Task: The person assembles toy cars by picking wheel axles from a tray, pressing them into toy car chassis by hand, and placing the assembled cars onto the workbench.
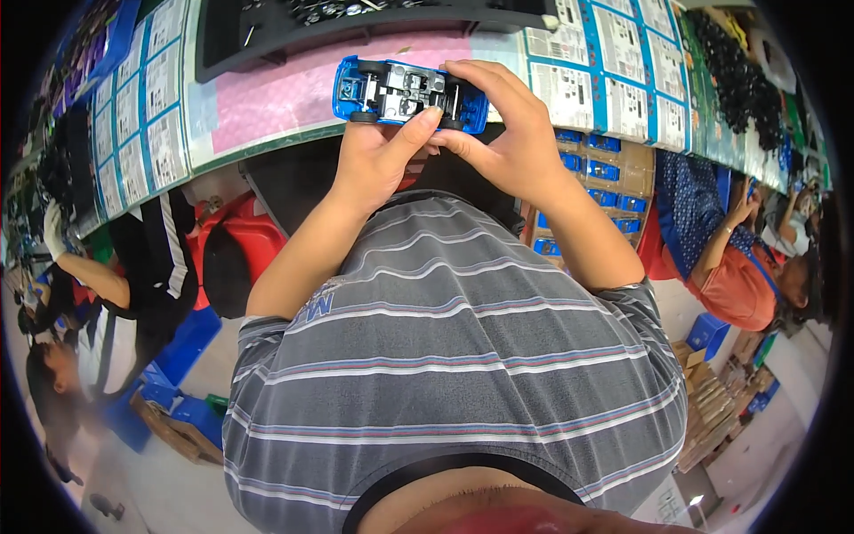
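A blue toy car (411,93) is held up between my two hands, its underside turned toward me. Grey and black chassis parts and black wheels show on that side. My left hand (381,156) grips it from below, with the thumb laid on the underside near the right-hand wheels. From the right, my right hand (509,125) closes round the car's end, fingers along the far edge and thumb at the near edge. The fingers behind the car are partly hidden.
Beyond the car, a black tray (374,36) with small metal parts stands on the bench over a pink sheet (267,109). Right of me, a cardboard box (636,165) holds several blue car bodies. Co-workers sit at both sides, near a red stool (236,236).
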`<action>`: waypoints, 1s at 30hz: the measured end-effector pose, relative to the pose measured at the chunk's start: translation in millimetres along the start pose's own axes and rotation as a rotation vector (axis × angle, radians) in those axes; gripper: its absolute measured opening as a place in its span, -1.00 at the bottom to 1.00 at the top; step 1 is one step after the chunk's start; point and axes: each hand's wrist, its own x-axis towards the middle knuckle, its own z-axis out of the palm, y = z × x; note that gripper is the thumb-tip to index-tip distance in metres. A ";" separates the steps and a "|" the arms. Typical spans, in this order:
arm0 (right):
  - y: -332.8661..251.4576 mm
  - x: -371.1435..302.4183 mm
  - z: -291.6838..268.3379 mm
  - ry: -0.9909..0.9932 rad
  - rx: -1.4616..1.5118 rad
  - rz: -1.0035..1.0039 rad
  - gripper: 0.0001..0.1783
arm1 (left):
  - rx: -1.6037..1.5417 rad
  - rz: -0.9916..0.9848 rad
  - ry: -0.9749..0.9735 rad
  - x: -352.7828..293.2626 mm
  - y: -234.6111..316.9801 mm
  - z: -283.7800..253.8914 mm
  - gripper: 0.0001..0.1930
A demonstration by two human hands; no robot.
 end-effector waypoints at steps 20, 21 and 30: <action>96.2 29.7 74.6 0.044 -0.403 -0.121 -0.88 | -0.216 0.310 0.437 -17.6 42.6 -181.2 -0.76; 96.1 27.8 74.6 0.067 -0.394 -0.049 -0.91 | -0.205 0.299 0.486 -19.4 50.3 -202.1 -0.77; 92.4 35.1 83.6 0.043 -0.455 -0.032 -0.93 | 0.151 0.334 0.861 -30.0 133.9 -404.7 -0.55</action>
